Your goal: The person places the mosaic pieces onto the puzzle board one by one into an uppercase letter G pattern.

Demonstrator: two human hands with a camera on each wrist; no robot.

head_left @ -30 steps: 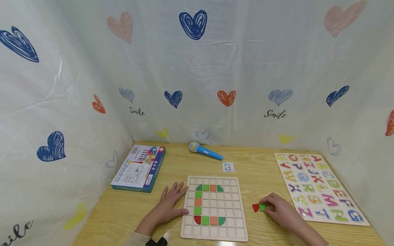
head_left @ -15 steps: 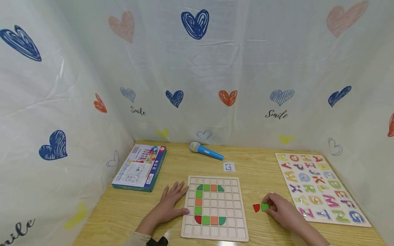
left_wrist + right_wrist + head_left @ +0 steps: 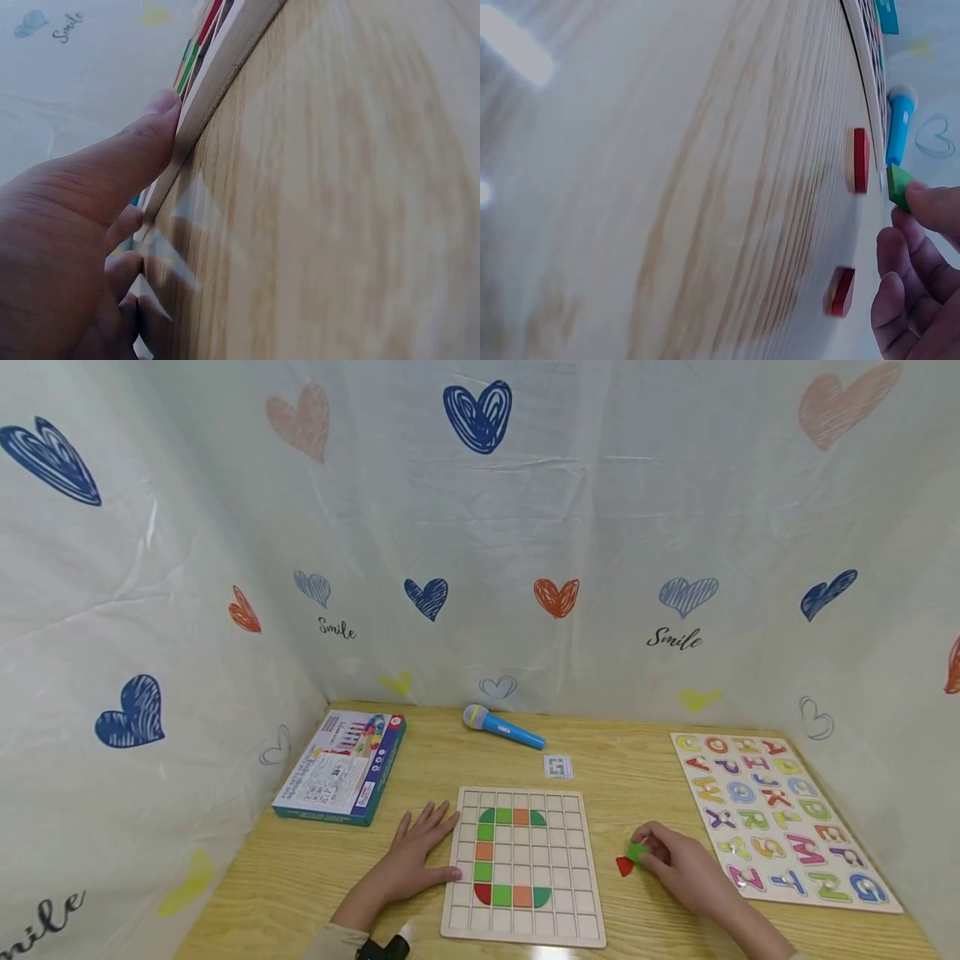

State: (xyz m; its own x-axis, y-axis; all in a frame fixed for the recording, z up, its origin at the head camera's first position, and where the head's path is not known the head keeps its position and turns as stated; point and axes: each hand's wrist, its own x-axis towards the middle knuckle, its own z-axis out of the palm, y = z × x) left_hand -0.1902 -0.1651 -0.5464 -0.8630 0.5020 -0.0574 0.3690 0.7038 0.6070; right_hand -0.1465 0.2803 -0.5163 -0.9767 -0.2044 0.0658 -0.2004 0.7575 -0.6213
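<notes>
left hand: the left hand (image 3: 408, 860) lies flat on the wooden table (image 3: 300, 877), fingers straight and a bit spread, thumb tip pressed against the left edge of the grid board (image 3: 570, 860); the left wrist view shows that thumb (image 3: 142, 146) right up against the board's raised rim (image 3: 217, 67)

right hand: the right hand (image 3: 678, 864) sits on the table to the right of the board, fingers curled, pinching a small green piece (image 3: 637, 852) at the fingertips; from the right wrist view the green piece (image 3: 898, 186) looks lifted just off the wood

red pieces: a red piece (image 3: 624, 866) lies flat on the table just beside the green one, on its near left side; the right wrist view shows two red pieces (image 3: 860, 160) (image 3: 843, 291) on the wood, apart from each other

grid board: holds a C shape of green, orange and red tiles (image 3: 501, 856) in its left half, other squares bare

other stuff: small pattern card (image 3: 558, 767) just behind the board, blue toy microphone (image 3: 501, 727) further back, flat game box (image 3: 341, 767) over on the left, alphabet puzzle board (image 3: 772, 818) on the right, well apart from the grid board

backdrop: white sheet with hearts (image 3: 477, 414) all round the table
</notes>
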